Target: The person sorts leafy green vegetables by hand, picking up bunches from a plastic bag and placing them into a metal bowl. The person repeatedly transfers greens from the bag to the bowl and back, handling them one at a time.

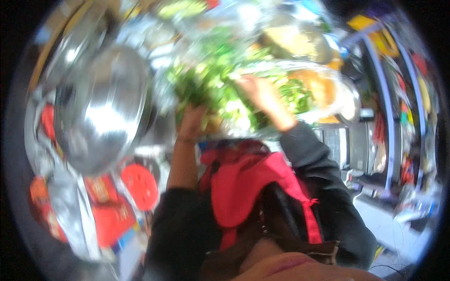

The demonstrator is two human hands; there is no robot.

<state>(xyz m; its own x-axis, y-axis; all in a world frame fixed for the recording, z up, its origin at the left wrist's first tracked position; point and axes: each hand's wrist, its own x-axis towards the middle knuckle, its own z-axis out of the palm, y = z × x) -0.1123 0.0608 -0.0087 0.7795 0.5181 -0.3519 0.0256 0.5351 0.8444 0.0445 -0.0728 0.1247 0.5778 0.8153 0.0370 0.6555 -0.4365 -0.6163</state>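
A loose heap of leafy greens [218, 77] lies in front of me, blurred by motion. My left hand [192, 119] is at its near left side, with the fingers partly hidden among dark leaves that they hold. My right hand [258, 91] reaches in from the right, its fingers bent around some of the greens. Paler cut pieces [237, 114] sit between the two hands. Just right of my right hand, a clear plastic-wrapped container [339, 87] holds chopped greens [297, 93] and something orange [318, 86].
On the left stands a large shiny metal bowl [102, 105], tilted in view. A bowl of yellow food [293, 38] is at the far right. Red packages [112, 221] and a red round object [140, 186] lie lower left. A shelf rack [385, 105] rises at right.
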